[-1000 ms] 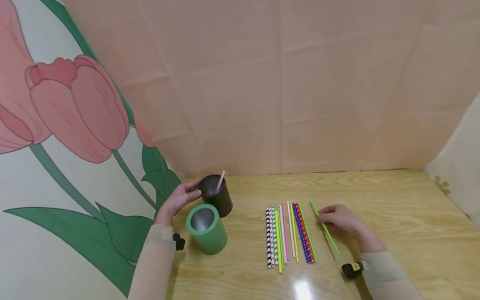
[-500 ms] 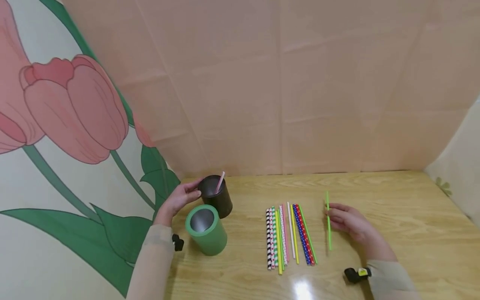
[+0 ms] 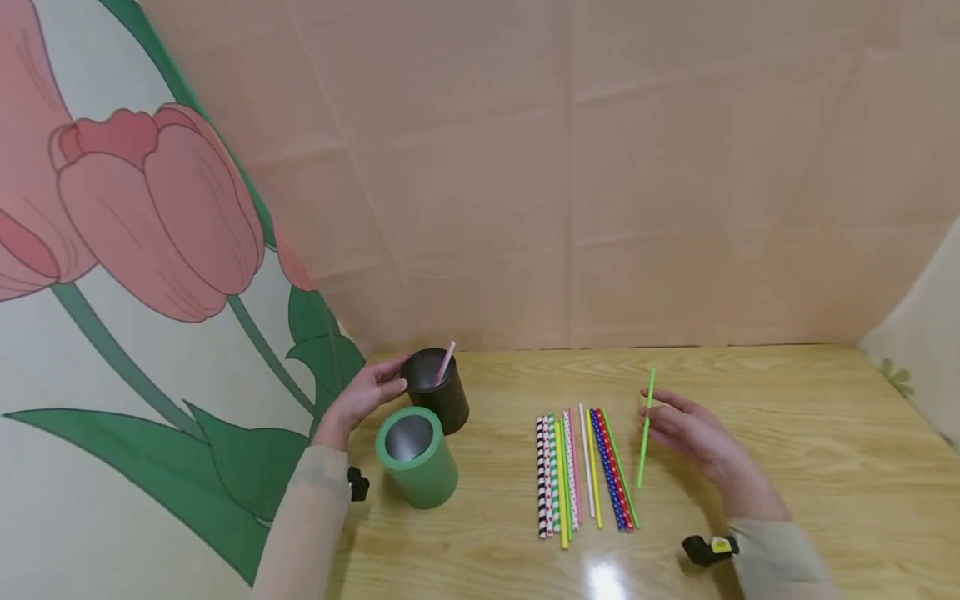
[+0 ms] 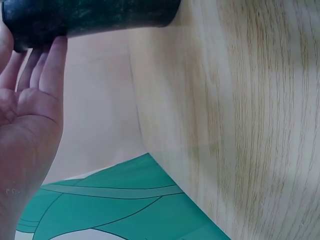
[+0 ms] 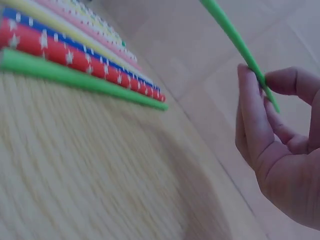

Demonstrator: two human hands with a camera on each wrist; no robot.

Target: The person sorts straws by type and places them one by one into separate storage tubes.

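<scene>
My right hand [image 3: 693,429] pinches a bright green straw [image 3: 645,442] between thumb and fingertips, holding it above the table, nearly upright in the head view. The right wrist view shows the thumb on one side of this green straw [image 5: 235,37] and the fingers on the other. At the left, my left hand [image 3: 365,396] holds the black cup [image 3: 446,404] by its side near the rim, thumb in front and fingers behind. A pink-and-white straw [image 3: 446,363] leans inside that cup. In the left wrist view, the fingers [image 4: 52,70] lie against the dark cup wall [image 4: 100,17].
A green cup [image 3: 423,479] stands just in front of the black one. Several straws [image 3: 585,475], striped, dotted, starred and plain, lie side by side mid-table [image 3: 510,567]. A tulip-painted wall [image 3: 180,217] borders the left, and a peach sheet [image 3: 487,208] hangs behind.
My right hand has lifted the green straw from beside the row and turned it from slanting rightward to nearly upright, now tipped slightly the other way. The left hand stays at the black cup.
</scene>
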